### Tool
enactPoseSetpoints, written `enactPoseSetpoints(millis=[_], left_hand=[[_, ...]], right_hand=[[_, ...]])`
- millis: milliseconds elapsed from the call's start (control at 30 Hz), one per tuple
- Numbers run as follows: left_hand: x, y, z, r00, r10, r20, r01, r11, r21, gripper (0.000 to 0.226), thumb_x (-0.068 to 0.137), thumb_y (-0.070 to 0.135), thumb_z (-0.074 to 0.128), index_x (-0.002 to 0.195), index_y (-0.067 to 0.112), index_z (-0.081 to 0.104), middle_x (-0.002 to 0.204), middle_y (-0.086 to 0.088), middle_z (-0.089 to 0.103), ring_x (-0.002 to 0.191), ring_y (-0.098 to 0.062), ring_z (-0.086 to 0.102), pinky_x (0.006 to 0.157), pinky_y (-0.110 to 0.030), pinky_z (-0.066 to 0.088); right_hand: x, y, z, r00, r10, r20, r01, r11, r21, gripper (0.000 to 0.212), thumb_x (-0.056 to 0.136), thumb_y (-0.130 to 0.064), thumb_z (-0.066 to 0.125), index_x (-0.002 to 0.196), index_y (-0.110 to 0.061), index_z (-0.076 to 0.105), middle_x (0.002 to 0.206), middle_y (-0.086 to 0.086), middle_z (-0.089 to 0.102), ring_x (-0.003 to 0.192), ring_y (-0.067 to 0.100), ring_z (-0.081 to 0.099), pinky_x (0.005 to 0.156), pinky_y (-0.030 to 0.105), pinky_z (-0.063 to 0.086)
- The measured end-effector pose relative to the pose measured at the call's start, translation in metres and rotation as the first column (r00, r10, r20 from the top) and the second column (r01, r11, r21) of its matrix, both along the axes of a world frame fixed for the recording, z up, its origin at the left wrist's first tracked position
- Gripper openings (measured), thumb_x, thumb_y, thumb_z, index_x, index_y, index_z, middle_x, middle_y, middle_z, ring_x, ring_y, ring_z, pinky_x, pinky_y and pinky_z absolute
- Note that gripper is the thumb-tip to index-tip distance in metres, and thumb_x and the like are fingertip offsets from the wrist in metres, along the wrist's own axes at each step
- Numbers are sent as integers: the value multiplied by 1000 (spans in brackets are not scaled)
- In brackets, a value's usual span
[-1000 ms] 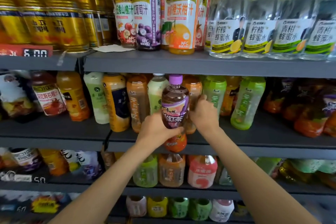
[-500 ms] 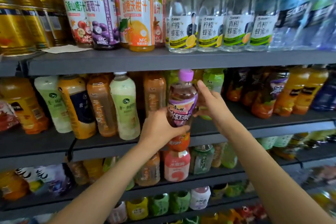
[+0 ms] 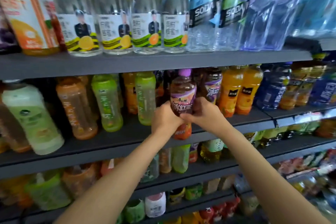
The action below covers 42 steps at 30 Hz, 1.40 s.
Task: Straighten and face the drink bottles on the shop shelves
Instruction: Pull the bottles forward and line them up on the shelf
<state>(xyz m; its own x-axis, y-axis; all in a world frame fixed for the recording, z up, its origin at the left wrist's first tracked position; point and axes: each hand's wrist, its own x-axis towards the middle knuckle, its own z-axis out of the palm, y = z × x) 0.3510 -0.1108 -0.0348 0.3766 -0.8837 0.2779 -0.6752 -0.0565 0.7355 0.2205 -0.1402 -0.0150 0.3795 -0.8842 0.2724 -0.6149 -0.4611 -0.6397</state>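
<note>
a: what do the hands hold?
b: left hand [image 3: 164,117] and right hand [image 3: 201,112] both grip the purple-capped bottle [image 3: 182,96] at the middle shelf [image 3: 236,125] front, fingers hiding its label's lower edge.
a: behind it?
b: at 1 o'clock, orange bottles [image 3: 240,89]; labels blurred.

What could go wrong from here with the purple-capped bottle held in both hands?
1. The purple-capped brown tea bottle, gripped by the left hand and right hand, hangs over the grey shelf edge; a slip could drop it.
2. Pushing it back may knock the purple-labelled bottle close behind.
</note>
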Motion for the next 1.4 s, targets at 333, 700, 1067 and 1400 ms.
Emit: enactPoseSetpoints(millis=[333,700,1067,1400], left_hand=[[-37,-72,-1,961,271,48,-273,960,55,58,75,47,72,113,7,53,115,-15,63,108,-34,58,80,-37,44],[30,17,-29,940,302,157,-225,898,-377,42,81,3,61,121,2,47,114,-12,51,109,-26,52,93,-34,43],[116,105,-40,808,539,237,-479,836,-267,39,87,8,58,123,9,43,119,-6,43,103,-26,52,80,-37,45],[118,61,-18,870,485,90,-474,872,-125,60,91,24,59,139,2,31,136,-14,45,125,-28,45,97,-32,36]], right_hand=[[-28,-44,-14,998,57,16,-58,995,79,21,89,-18,61,105,-4,61,90,12,68,82,23,64,78,30,50],[43,-33,-16,969,210,133,-196,975,-107,23,85,-9,63,107,-2,59,92,6,63,80,18,59,77,26,47],[141,-44,-23,985,71,157,-90,989,119,78,76,-37,76,128,4,35,125,23,54,114,38,54,89,45,47],[133,-38,-19,993,111,-34,-106,986,128,67,74,-49,73,120,-6,50,115,17,61,110,35,58,89,43,50]])
